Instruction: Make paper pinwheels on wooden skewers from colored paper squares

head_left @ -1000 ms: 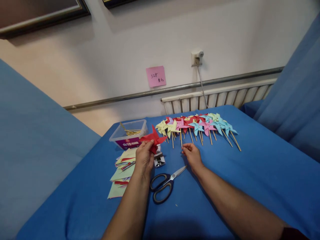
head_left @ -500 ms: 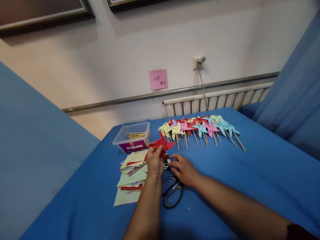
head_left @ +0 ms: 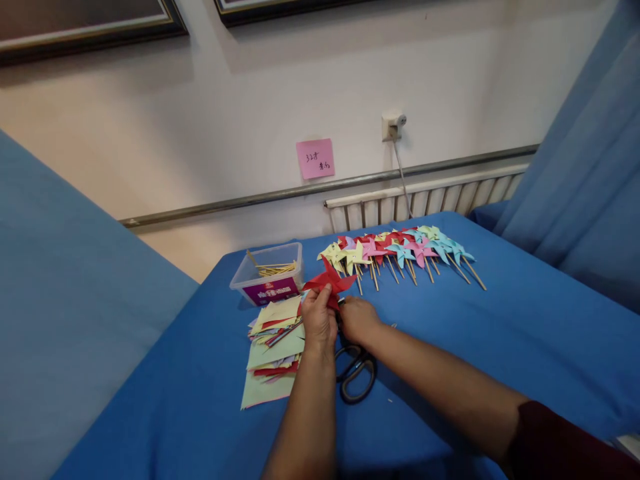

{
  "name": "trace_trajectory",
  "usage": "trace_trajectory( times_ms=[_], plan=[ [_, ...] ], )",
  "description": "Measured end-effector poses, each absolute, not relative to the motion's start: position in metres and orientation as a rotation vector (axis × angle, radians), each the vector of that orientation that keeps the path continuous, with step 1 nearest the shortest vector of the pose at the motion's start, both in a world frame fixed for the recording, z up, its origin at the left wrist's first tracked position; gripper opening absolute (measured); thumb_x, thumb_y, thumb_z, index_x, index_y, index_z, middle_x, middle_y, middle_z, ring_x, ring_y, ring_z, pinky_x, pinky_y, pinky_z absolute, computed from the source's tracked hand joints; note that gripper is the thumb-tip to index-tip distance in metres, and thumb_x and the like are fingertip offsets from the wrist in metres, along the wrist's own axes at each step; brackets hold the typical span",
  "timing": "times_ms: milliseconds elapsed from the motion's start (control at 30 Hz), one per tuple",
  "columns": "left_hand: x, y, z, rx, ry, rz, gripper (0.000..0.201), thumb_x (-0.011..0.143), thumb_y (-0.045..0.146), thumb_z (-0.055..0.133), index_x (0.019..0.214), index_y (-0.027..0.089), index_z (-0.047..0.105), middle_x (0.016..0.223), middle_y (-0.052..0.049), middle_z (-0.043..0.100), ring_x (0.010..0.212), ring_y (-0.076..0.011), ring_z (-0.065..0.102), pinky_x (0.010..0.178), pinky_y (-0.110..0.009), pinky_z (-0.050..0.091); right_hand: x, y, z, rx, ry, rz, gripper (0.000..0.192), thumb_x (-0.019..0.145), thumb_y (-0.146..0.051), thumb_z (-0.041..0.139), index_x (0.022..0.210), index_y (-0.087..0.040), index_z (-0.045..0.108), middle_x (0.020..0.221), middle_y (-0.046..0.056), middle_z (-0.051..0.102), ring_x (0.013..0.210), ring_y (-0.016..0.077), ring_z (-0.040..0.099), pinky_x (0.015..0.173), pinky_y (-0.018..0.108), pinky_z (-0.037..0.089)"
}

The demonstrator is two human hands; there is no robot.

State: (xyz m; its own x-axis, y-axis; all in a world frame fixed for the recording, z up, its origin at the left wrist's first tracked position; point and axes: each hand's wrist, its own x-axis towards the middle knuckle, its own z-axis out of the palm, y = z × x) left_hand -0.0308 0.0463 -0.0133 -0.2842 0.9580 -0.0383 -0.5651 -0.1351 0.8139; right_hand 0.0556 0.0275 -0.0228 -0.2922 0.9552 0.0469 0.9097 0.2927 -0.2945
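Note:
A red paper pinwheel [head_left: 333, 279] with folded blades is pinched in my left hand [head_left: 319, 320], above the middle of the table. Right beside it, just below the pinwheel's right side, my right hand [head_left: 359, 320] is curled with its fingers turned inward. A small shiny bit shows at its fingertips, but what it grips is mostly hidden. Black-handled scissors [head_left: 359, 380] lie on the cloth below my right hand, their blades covered by it. Stacked coloured paper pieces [head_left: 275, 333] lie left of my left forearm, partly on pale green sheets [head_left: 265, 390].
A clear plastic box [head_left: 265, 273] with thin wooden sticks [head_left: 275, 269] stands behind the paper. Finished pinwheels [head_left: 400, 253] on sticks lie in rows at the back right of the blue cloth-covered table [head_left: 475, 333]. A radiator [head_left: 435, 200] runs along the wall.
My right hand has gone from spread fingers over a small grey-and-white object to curled fingers close to the pinwheel. The red pinwheel in my left hand has risen slightly.

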Motion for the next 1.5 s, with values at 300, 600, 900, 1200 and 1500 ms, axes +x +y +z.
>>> trace_trajectory(
  times_ms=[300,600,900,1200,1500],
  plan=[
    [-0.025,0.045,-0.014,0.636,0.842,1.632,0.03,0.055,0.022,0.082,0.071,0.015,0.057,0.061,0.005,0.062,0.052,-0.0079,0.056,0.057,-0.022,0.044,0.053,0.027,-0.023,-1.738,-2.4,0.303,0.029,0.086,-0.012,0.046,0.108,-0.012,0.065,0.105,0.018,0.068,0.094,0.0248,0.067,0.075,0.03,0.051],
    [-0.024,0.043,-0.011,0.629,0.874,1.604,0.033,0.053,0.023,0.082,0.07,0.016,0.055,0.059,0.006,0.061,0.049,-0.0079,0.055,0.054,-0.022,0.044,0.052,0.025,-0.025,-1.677,-2.444,0.293,0.027,0.084,-0.012,0.049,0.106,-0.01,0.066,0.108,0.021,0.066,0.097,0.0273,0.065,0.077,0.033,0.051],
    [-0.026,0.045,-0.011,0.566,0.873,1.623,0.034,0.052,0.02,0.083,0.069,0.016,0.054,0.062,0.005,0.061,0.053,-0.0083,0.057,0.057,-0.023,0.046,0.07,0.026,-0.027,-1.703,-2.364,0.387,0.029,0.088,-0.023,0.049,0.113,-0.016,0.06,0.11,0.013,0.066,0.096,0.0236,0.066,0.078,0.03,0.049],
    [-0.027,0.045,-0.01,0.555,0.859,1.61,0.029,0.054,0.018,0.082,0.069,0.015,0.057,0.062,0.005,0.062,0.053,-0.008,0.057,0.056,-0.023,0.046,0.061,0.031,-0.024,-1.706,-2.36,0.413,0.027,0.085,-0.013,0.047,0.104,-0.014,0.066,0.103,0.016,0.069,0.094,0.0245,0.066,0.076,0.03,0.049],
    [-0.028,0.045,-0.011,0.549,0.834,1.607,0.028,0.054,0.017,0.083,0.069,0.013,0.06,0.065,0.002,0.065,0.055,-0.0088,0.059,0.057,-0.023,0.047,0.062,0.028,-0.031,-1.642,-2.297,0.461,0.028,0.083,-0.012,0.047,0.106,-0.012,0.064,0.103,0.016,0.068,0.092,0.0257,0.066,0.074,0.031,0.047]
  ],
)
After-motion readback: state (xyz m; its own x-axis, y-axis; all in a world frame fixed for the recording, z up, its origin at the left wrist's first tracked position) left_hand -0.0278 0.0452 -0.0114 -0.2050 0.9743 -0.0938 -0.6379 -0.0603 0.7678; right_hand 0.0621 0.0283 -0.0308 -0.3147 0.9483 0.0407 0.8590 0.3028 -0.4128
